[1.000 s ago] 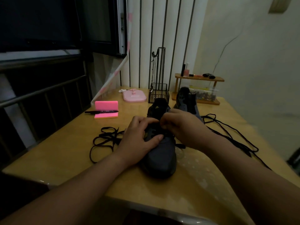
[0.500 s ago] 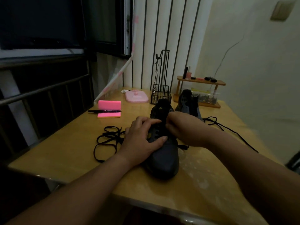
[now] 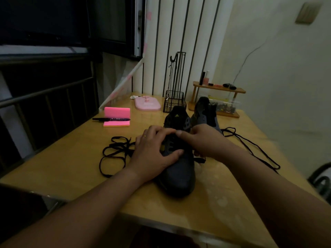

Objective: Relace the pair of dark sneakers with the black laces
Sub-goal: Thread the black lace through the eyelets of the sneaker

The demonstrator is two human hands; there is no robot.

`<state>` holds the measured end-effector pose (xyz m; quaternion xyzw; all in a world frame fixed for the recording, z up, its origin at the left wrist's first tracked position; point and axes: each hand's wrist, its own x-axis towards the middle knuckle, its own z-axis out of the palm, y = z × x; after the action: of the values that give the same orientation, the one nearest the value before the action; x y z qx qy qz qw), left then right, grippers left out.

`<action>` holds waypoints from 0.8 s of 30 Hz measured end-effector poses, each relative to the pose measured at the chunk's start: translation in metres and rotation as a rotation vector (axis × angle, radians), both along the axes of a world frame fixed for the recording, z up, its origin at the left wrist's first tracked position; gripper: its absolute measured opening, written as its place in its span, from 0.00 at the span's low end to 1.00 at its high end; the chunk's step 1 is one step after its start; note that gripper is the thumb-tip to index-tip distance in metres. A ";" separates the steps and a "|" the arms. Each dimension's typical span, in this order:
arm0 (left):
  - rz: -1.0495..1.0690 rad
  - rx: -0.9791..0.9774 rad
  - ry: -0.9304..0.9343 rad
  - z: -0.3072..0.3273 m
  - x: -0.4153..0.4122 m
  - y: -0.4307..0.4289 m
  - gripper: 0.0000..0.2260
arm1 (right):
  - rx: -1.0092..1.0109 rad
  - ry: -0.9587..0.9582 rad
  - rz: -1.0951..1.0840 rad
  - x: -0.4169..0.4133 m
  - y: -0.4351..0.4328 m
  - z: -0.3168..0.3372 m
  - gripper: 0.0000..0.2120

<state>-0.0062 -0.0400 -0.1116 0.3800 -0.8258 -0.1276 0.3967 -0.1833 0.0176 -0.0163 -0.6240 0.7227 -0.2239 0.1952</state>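
Sneakers point(image 3: 177, 174) number two, black laces point(image 3: 114, 153) two, both hands point(image 3: 152, 153) on one

- The left hand point(image 3: 154, 149) lies over the near sneaker point(image 3: 179, 176) and hides its left eyelets and the side under the palm.
- The right hand point(image 3: 202, 140) curls its fingertips down out of sight, so what its grip holds cannot be told.
- The front of the far sneaker point(image 3: 206, 111) is hidden behind that hand.
- The left lace point(image 3: 114, 153) runs behind the left hand, and the right lace point(image 3: 250, 145) disappears behind the right forearm.
- The small things in the clear box point(image 3: 225, 107) are too blurred to name.
- The print on the marker point(image 3: 111, 119) is too small to read.
- A dark object point(image 3: 320, 179) is cut off by the right edge.
- The near right corner of the worktop point(image 3: 71, 167) lies under the right forearm.
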 end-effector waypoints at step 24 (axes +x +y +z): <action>0.013 0.030 0.024 -0.003 -0.001 -0.003 0.29 | -0.110 -0.672 0.154 -0.023 0.015 -0.012 0.11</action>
<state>-0.0075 -0.0434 -0.1145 0.3897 -0.8165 -0.1418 0.4017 -0.2068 0.0328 -0.0285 -0.5776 0.5560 -0.4400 0.4046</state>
